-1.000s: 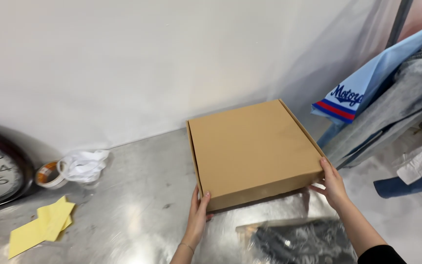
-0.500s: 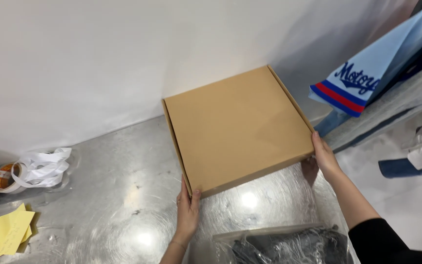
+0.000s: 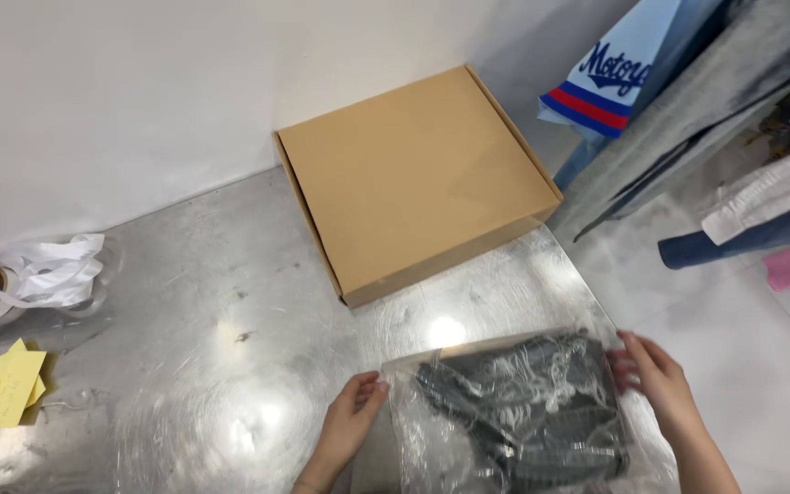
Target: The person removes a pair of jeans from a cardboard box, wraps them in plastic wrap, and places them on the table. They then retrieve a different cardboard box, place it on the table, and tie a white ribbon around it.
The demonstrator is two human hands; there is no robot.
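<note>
While the flat cardboard box [image 3: 418,178] sat shut near the wall, left hand [image 3: 351,423] and right hand [image 3: 656,384] pinched the clear bag of dark clothing [image 3: 518,412] by opposite edges on the steel table [image 3: 185,366]; an even, level grip looked best.

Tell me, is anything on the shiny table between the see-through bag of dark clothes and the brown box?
Nothing visible. The clear plastic bag of dark grey fabric, held at its edges by the left hand and right hand, lies apart from the flat brown cardboard box, with only bare shiny metal table between them.
</note>
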